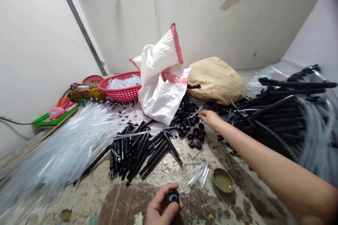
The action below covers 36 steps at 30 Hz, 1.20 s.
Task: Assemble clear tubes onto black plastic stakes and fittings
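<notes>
In my left hand (162, 207), low in the middle of the view, a small round black plastic cap (173, 196) is gripped between thumb and fingers, its pale-centred opening facing up. My right hand (208, 117) stretches far forward to the right edge of a heap of black caps (195, 133). Its fingers are pinched together beside short clear plastic tubes lying among the caps; what they hold, if anything, is too small to make out. Between the hands lie several short clear tubes (202, 175) and a small round dish (223, 180) with liquid-looking contents.
Black rods (142, 151) lie piled in the middle. Long clear tubes (66, 140) spread at left. A red basket (121, 88), white sack (163, 77) and tan sack (216, 79) stand behind. Black tubes with clear hoses (277, 119) are stacked at right, beside my right arm.
</notes>
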Available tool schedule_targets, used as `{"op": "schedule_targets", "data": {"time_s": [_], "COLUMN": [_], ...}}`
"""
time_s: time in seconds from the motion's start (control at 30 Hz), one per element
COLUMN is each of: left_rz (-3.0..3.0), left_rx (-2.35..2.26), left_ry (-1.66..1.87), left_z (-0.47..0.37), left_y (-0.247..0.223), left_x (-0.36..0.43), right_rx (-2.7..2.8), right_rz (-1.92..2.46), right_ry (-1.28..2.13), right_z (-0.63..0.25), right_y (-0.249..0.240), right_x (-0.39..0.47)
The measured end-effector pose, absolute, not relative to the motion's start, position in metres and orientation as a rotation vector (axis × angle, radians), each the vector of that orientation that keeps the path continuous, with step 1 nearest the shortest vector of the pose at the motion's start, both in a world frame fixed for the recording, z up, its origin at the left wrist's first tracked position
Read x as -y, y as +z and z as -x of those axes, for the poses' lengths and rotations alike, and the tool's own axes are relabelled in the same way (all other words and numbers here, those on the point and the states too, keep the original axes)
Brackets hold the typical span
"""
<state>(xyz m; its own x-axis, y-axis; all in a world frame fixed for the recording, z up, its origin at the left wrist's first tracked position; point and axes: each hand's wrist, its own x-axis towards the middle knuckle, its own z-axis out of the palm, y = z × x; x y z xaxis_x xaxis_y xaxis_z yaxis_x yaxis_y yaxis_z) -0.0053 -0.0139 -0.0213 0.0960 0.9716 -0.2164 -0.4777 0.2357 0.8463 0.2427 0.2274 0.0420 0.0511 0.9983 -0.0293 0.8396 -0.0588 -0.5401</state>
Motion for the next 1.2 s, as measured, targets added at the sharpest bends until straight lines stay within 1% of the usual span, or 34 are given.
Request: {"op": "schedule_targets", "data": {"time_s": [0.2,0.3,0.37,0.43,0.5,0.63,0.73,0.87,0.97,1.1,1.13,1.2], "left_rz": [-0.609,-0.651,-0.692,-0.73,-0.766,-0.894,-0.975,-1.035,-1.101,-1.158,-1.164,-1.17], "left_rx": [-0.984,-1.022,-1.024,-1.023,-1.034,-1.066,-1.085,-1.084,-1.07,-1.035,-1.028,-1.021], "left_ry": [1.263,1.258,1.226,1.201,1.196,1.189,1.19,1.207,1.194,1.183,1.182,1.179], "left_z": [-0.001,-0.001,0.0,0.002,0.003,0.004,0.003,0.001,0.001,0.0,0.0,-0.001], "left_y": [-0.009,-0.004,-0.004,-0.006,-0.009,-0.013,-0.013,-0.011,-0.009,-0.005,-0.004,-0.002], "left_x": [0.018,0.02,0.02,0.02,0.02,0.021,0.022,0.023,0.024,0.026,0.027,0.027], "right_rx": [1.81,1.862,1.983,2.158,2.324,2.528,2.644,2.72,2.709,2.644,2.603,2.507], "right_rz": [1.702,1.602,1.572,1.568,1.546,1.539,1.524,1.544,1.572,1.537,1.526,1.478], "right_ry": [0.728,0.82,0.81,0.672,0.436,0.032,-0.146,-0.265,-0.275,-0.206,-0.156,0.05], "right_z": [-0.26,-0.272,-0.279,-0.283,-0.284,-0.277,-0.27,-0.263,-0.263,-0.269,-0.27,-0.267], "right_y": [0.071,0.07,0.065,0.06,0.056,0.055,0.056,0.052,0.05,0.052,0.054,0.059], "right_x": [-0.147,-0.095,-0.065,-0.043,-0.028,-0.02,-0.023,-0.026,-0.024,-0.019,-0.018,-0.014]}}
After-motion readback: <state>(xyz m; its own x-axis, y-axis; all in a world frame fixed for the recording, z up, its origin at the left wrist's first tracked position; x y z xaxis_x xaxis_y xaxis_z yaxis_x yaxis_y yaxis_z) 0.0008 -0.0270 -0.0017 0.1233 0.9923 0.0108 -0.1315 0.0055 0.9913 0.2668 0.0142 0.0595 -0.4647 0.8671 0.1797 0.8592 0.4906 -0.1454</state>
